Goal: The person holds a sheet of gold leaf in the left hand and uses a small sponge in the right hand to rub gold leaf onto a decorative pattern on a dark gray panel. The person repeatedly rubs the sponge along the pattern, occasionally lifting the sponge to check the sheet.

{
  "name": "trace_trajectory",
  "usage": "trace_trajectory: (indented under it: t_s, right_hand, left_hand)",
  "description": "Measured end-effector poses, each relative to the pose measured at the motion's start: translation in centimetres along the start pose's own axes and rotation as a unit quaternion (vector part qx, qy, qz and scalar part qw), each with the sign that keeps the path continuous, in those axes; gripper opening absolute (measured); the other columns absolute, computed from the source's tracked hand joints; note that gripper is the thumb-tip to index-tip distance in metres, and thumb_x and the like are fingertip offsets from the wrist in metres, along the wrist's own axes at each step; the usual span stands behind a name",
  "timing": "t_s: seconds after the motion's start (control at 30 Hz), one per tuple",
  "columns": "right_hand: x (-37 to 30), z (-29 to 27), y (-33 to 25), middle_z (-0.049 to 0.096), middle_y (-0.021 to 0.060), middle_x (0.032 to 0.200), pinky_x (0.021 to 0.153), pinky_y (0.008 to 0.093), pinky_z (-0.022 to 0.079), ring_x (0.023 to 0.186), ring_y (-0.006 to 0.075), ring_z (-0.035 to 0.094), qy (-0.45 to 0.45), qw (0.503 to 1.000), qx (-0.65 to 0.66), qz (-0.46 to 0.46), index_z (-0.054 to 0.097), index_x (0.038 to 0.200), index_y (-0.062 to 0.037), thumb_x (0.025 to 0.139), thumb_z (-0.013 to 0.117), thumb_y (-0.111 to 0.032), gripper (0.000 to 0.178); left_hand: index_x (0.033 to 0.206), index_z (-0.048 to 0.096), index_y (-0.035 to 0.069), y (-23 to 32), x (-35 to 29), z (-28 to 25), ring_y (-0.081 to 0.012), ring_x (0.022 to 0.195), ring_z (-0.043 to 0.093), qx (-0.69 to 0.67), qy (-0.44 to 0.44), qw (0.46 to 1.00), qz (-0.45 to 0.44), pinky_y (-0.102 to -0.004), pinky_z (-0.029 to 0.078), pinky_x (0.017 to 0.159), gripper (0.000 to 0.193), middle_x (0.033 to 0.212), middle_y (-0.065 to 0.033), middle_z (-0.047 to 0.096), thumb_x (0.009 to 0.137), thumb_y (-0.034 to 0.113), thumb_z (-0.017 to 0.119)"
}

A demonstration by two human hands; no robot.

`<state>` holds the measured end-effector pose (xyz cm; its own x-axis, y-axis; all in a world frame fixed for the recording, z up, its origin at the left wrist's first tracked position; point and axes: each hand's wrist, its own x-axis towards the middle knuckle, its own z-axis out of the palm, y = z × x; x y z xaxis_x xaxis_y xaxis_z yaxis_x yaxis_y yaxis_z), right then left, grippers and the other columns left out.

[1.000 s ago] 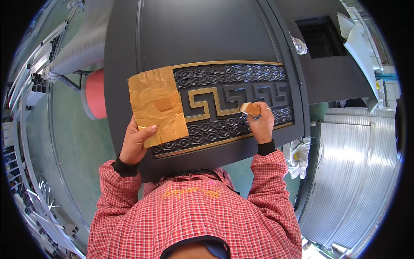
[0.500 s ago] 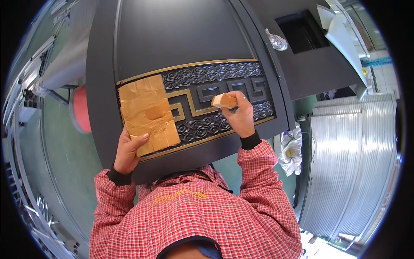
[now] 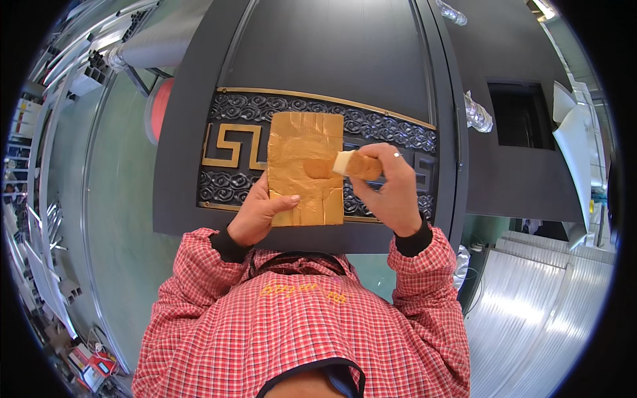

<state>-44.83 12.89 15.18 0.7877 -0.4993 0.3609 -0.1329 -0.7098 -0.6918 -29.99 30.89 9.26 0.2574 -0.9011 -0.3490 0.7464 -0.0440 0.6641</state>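
Observation:
My left hand (image 3: 255, 213) grips the lower left edge of a flat board wrapped in crinkled gold foil (image 3: 306, 136), thumb on top. A wet-looking brownish-gold patch (image 3: 318, 169) lies on the foil. Between the fingers and thumb of my right hand (image 3: 396, 192) is a small sponge block (image 3: 365, 167), cream at one end and stained orange-brown. Its pale end is at the board's right edge; whether they touch I cannot tell. Under both hands is a dark grey door panel (image 3: 332, 46). Its meander relief (image 3: 233, 127) is gold on the left and dark on the right; the board hides the middle.
Gold strips (image 3: 391, 119) border bands of dark scroll ornament (image 3: 391, 128). To the right stands another dark panel with a rectangular opening (image 3: 517, 114), and foil-wrapped handles (image 3: 479, 114) stick out nearby. Ribbed translucent sheets (image 3: 524, 298) lie lower right. A red roll (image 3: 159, 109) is at left.
The view has shifted. The foil-covered board has moved right across the meander relief, uncovering its left end. The sponge has come from over the relief to the board's right edge.

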Motion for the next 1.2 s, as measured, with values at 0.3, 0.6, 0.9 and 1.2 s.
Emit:
trace_trajectory:
  t_s: [0.3, 0.6, 0.9, 1.2]
  right_hand:
    - [-0.1, -0.3, -0.9, 0.06, 0.0091, 0.087, 0.078, 0.0394, 0.046, 0.083, 0.0304, 0.058, -0.037, 0.994, -0.096, -0.026, 0.057, 0.093, -0.0065, 0.063, 0.069, 0.0, 0.033]
    - [-1.8, 0.5, 4.8, 0.066, 0.0125, 0.088, 0.073, 0.0338, 0.051, 0.083, 0.0289, 0.065, 0.065, 0.986, -0.054, 0.142, 0.058, 0.1, -0.0044, 0.07, 0.07, -0.002, 0.032]
    - [0.4, 5.1, 9.2, 0.064, 0.0108, 0.088, 0.073, 0.0384, 0.049, 0.085, 0.0313, 0.063, 0.014, 0.991, -0.063, 0.113, 0.058, 0.097, -0.0069, 0.069, 0.07, -0.001, 0.031]
    - [1.6, 6.6, 9.9, 0.063, 0.0112, 0.086, 0.072, 0.0405, 0.049, 0.085, 0.032, 0.061, -0.04, 0.988, -0.105, 0.106, 0.056, 0.093, -0.0055, 0.066, 0.071, -0.002, 0.031]
  left_hand:
    - [0.136, 0.037, 0.002, 0.6, -0.2, -0.5, -0.0192, 0.114, 0.058, 0.01, -0.026, 1.0, 0.003, -0.0346, 0.048, 0.098, 0.056, 0.128, -0.0106, 0.056, 0.087, -0.002, 0.062]
    - [0.136, 0.038, 0.002, 2.6, -0.1, -4.2, -0.0213, 0.113, 0.059, 0.009, 0.025, 0.998, 0.058, -0.0353, 0.051, 0.095, 0.054, 0.128, -0.0117, 0.056, 0.087, -0.005, 0.061]
    - [0.134, 0.038, 0.001, 3.5, 0.2, -4.5, -0.0232, 0.112, 0.06, 0.002, 0.087, 0.994, 0.071, -0.0368, 0.054, 0.092, 0.052, 0.128, -0.0137, 0.056, 0.088, -0.006, 0.058]
    - [0.134, 0.038, 0.0, 3.2, 0.1, -4.5, -0.0237, 0.112, 0.061, -0.008, 0.111, 0.991, 0.079, -0.0368, 0.054, 0.092, 0.05, 0.127, -0.0147, 0.056, 0.088, -0.006, 0.058]
